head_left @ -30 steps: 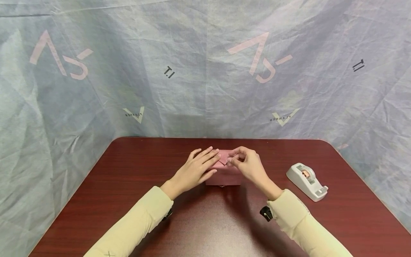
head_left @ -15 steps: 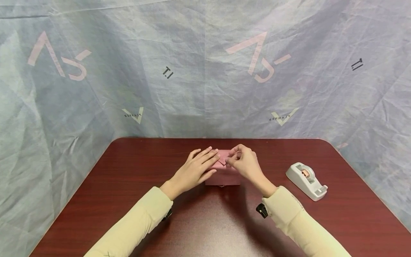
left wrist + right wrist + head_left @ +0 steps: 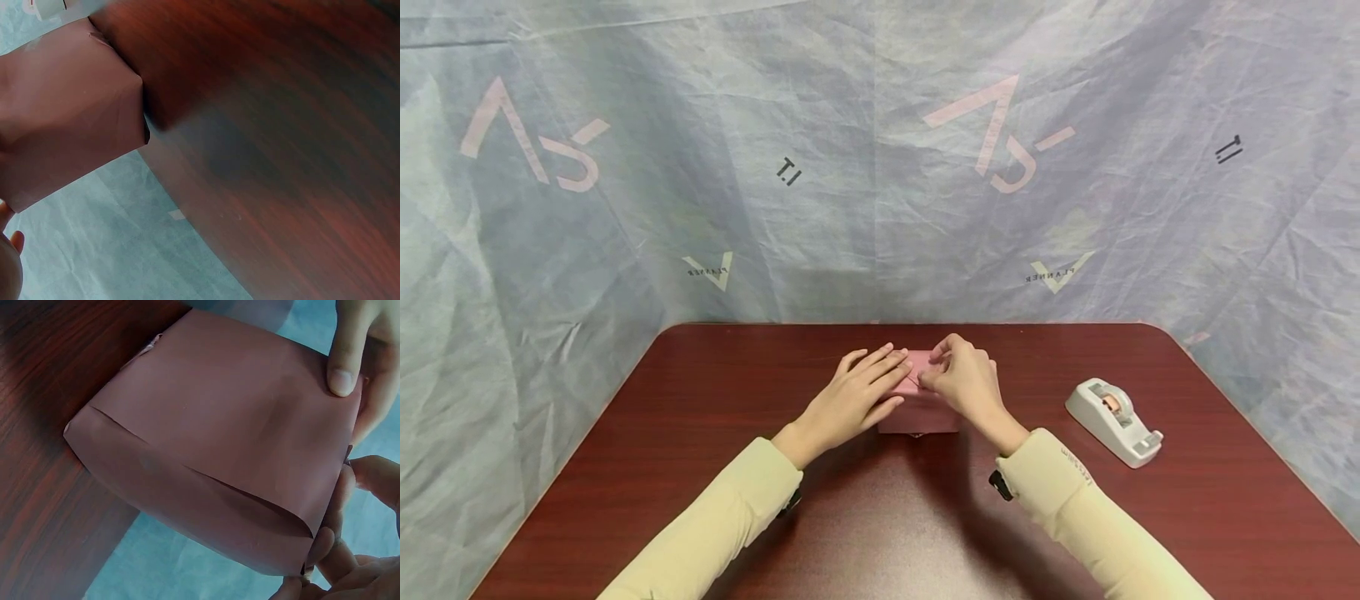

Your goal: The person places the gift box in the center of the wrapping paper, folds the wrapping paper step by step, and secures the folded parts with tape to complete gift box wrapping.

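A box wrapped in pink paper (image 3: pixel 917 415) stands on the table in front of me. My left hand (image 3: pixel 850 400) lies over its top left with fingers spread; the thumb is down by the near face. From the right, my right hand (image 3: pixel 970 383) reaches over the top with curled fingers, its thumb and fingertips at a folded paper flap (image 3: pixel 913 378). The right wrist view shows the wrapped box (image 3: pixel 231 406) close up, a long open seam across the paper, and curled fingers at one edge. Whatever lies between those fingertips is mostly hidden.
A white tape dispenser (image 3: pixel 1116 423) with a roll in it stands to the right on the dark red wooden table (image 3: pixel 715 467). Behind the table's far edge hangs a grey printed cloth (image 3: pixel 835 217).
My right hand has shifted slightly left across the top of the box, its thumb moving over the flap's corner. The left hand and the box stay in place.
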A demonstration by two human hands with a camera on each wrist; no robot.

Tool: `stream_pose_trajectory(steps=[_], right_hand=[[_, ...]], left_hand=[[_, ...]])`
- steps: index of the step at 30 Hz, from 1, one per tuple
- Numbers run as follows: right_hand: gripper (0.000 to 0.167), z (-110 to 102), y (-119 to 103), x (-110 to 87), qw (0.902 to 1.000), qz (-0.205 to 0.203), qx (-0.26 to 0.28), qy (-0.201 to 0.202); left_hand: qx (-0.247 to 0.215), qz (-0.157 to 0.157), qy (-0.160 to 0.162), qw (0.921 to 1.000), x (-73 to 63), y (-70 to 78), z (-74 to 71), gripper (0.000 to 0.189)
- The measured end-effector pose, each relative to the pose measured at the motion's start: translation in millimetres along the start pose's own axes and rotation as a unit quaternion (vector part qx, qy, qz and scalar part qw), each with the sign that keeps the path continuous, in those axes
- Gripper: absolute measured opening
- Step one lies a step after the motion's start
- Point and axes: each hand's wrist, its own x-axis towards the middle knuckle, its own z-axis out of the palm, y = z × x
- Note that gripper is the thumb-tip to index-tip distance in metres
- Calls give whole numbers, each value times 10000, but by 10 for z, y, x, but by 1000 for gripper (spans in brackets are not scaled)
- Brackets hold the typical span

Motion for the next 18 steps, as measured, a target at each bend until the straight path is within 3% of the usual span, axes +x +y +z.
stream_pose_trajectory(steps=[11,18], right_hand=[[24,-118,-17,-25,9993,-33,84,-376],[25,-119,-20,-9,9988,29,-174,-458]], left_hand=[[-40,16,23,10000,-4,9,-13,47],[-6,35,69,10000,-3,2,-18,47]])
